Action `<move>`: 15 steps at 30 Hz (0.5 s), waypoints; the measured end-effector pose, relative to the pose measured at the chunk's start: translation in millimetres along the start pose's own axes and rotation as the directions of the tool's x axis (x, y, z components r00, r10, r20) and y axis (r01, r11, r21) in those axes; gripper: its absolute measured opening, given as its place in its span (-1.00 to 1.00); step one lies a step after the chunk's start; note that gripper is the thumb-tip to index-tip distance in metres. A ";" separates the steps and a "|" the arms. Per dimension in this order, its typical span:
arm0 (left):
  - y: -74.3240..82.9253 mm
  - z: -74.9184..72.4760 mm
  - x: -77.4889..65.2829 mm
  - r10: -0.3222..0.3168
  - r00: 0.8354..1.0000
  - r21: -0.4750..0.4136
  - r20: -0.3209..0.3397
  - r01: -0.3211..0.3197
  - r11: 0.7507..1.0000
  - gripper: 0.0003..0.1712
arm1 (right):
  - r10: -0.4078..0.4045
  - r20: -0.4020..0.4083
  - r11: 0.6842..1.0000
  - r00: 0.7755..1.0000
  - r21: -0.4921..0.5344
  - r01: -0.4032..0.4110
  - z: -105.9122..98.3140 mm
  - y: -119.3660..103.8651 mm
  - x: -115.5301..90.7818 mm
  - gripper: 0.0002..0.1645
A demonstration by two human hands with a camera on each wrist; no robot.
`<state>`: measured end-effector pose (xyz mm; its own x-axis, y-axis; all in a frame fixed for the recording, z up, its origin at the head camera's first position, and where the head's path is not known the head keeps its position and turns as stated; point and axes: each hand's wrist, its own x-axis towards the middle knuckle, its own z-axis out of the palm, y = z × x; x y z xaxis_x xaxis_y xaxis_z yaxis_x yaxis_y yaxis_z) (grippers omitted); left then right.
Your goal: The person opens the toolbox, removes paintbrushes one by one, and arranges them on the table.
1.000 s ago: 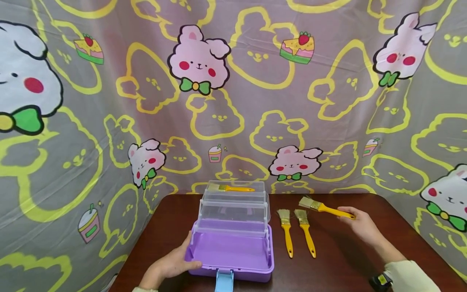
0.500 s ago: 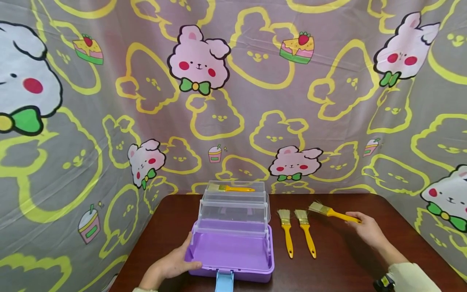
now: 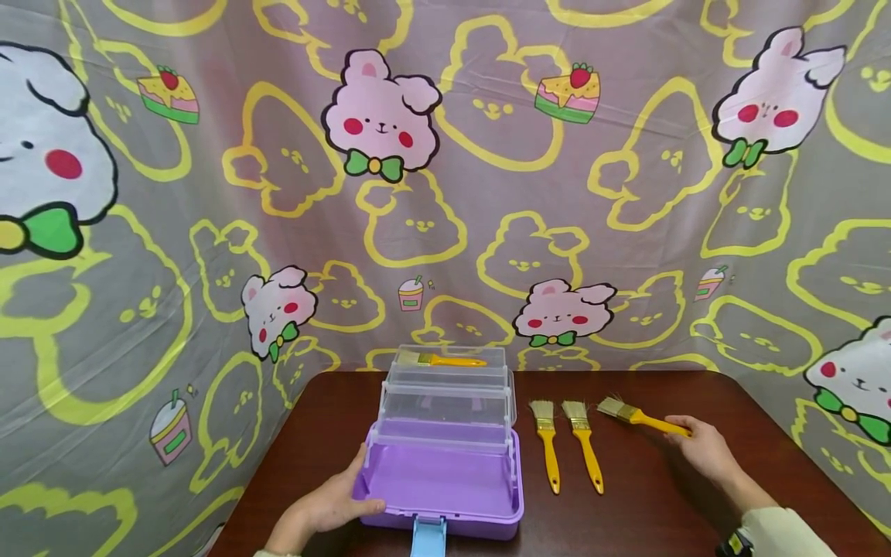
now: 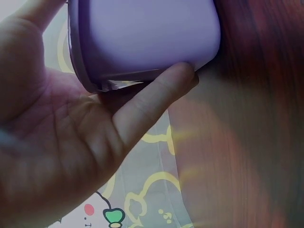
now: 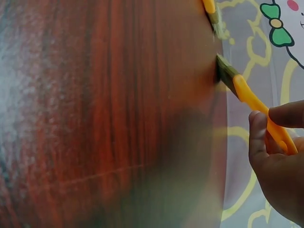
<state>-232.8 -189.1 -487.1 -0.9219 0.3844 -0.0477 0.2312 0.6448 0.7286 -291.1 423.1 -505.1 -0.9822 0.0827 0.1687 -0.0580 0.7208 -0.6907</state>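
Observation:
My right hand point(image 3: 711, 455) pinches the end of a paintbrush's point(image 3: 654, 422) yellow handle near the right side of the table, bristles pointing left and away. In the right wrist view, thumb and fingers close on that handle point(image 5: 254, 102). On the left, my left hand point(image 3: 329, 499) holds the left front corner of a purple toolbox point(image 3: 519, 495), thumb at the front rim. Its fingers lie along the outer wall point(image 4: 156, 33) in the left wrist view. Two more paintbrushes, one point(image 3: 547, 449) beside the other point(image 3: 586, 449), lie right of the box, bristles away from me.
The toolbox stands open, its clear tiered trays point(image 3: 445, 402) raised toward the back. Another yellow-handled paintbrush point(image 3: 455, 360) lies in the top tray. A light blue latch point(image 3: 428, 535) hangs at the front. Behind the dark wooden table point(image 3: 647, 495) hangs a patterned curtain point(image 3: 473, 193).
My right hand has moved the paintbrush a little to the right and lower, toward the tabletop. The left hand and the toolbox have stayed in place.

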 end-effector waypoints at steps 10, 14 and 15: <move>-1.1 0.9 -0.1 -0.004 1.000 -0.012 0.005 0.004 1.000 0.25 | 0.010 0.047 0.999 0.999 -0.053 -0.008 -4.4 0.6 -1.8 -0.57; -3.0 1.1 1.1 0.006 1.000 -0.009 0.006 -0.005 1.000 0.25 | 0.063 0.113 0.997 0.992 0.038 -0.068 -5.6 -2.0 -2.3 -0.60; -3.2 1.2 0.9 0.007 1.000 -0.011 0.007 -0.007 1.000 0.25 | 0.080 0.131 0.993 0.988 0.071 -0.089 -5.6 -2.6 -2.6 -0.61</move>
<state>-234.0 -190.0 -490.3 -0.9183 0.3931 -0.0471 0.2340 0.6347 0.7365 -287.3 424.9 -499.8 -0.9986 0.0488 0.0196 0.0175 0.6601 -0.7510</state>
